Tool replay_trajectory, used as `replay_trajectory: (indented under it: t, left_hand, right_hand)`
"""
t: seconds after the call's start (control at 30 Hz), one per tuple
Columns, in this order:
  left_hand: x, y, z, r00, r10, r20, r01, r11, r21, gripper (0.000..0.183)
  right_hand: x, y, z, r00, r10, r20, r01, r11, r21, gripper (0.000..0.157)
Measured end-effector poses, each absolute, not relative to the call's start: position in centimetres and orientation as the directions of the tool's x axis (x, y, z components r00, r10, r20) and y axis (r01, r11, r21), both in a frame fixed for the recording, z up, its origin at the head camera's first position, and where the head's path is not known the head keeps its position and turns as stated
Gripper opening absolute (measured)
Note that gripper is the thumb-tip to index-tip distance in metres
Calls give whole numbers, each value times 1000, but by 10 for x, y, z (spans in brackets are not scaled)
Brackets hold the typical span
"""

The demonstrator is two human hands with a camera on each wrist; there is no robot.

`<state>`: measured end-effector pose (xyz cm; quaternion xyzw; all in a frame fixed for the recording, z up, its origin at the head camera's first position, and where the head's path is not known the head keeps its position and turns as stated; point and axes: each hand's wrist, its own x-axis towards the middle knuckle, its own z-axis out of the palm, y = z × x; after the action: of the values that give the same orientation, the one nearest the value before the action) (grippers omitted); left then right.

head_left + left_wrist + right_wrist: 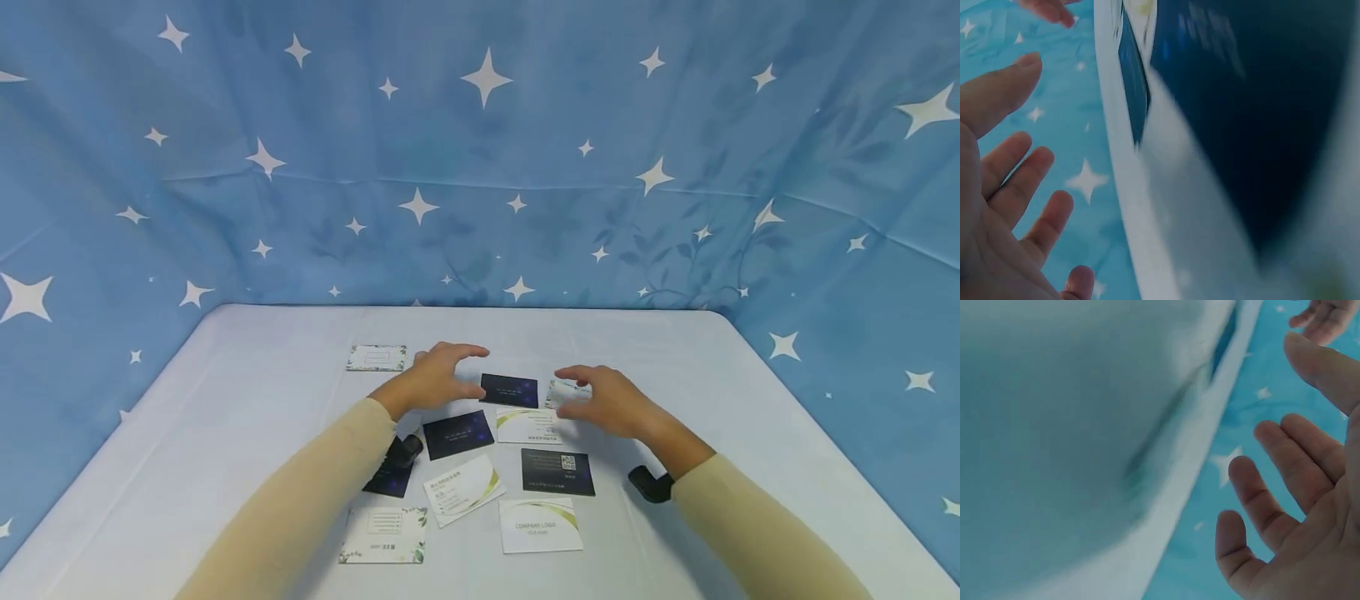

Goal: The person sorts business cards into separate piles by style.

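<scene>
My left hand [433,379] hovers over the table with fingers spread, holding nothing; its thumb tip comes near a dark blue business card [510,390]. Facing it, my right hand [609,402] also has its fingers apart and nothing in them. Partly behind that hand lies a white leaf-patterned card [558,392]. A white card with a green curve [525,427] lies between and below the hands, beside another dark card [458,434]. In the left wrist view, a dark card [1260,94] fills the right side, blurred.
Nearer me lie a dark card with a QR code [557,472], a white logo card [540,527], a tilted white card [463,490] and a leaf-bordered card [384,537]. Another leaf-bordered card [377,357] lies at the back left. A starry blue curtain [480,150] hangs behind the table.
</scene>
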<state>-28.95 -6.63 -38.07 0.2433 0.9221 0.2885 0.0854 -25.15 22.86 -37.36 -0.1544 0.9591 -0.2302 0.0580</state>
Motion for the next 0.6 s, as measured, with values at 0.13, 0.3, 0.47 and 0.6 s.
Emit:
replay_trajectory:
  t: [0.13,0.3,0.47,0.6]
  left_hand:
    - [-291,-34,-387,-844,533,-54,404,699,590,64]
    - [-297,0,-395,-827,556,-81,416,703,577,62]
    - [-301,23,-405,-843,525,-112,380,731,566,59]
    - [-298,33,-407,-865,482,-138,326,750,575,57]
  right_hand:
    - [-242,256,-384,-961,-270,-61,-218,872,-439,64]
    - [-241,273,-389,-968,-239,-80,-177,873,-455,65]
    - [-245,277,-392,-968,-234,-91,-168,872,-460,68]
    - [-245,278,-395,-966,-238,-101,-171,881,-441,68]
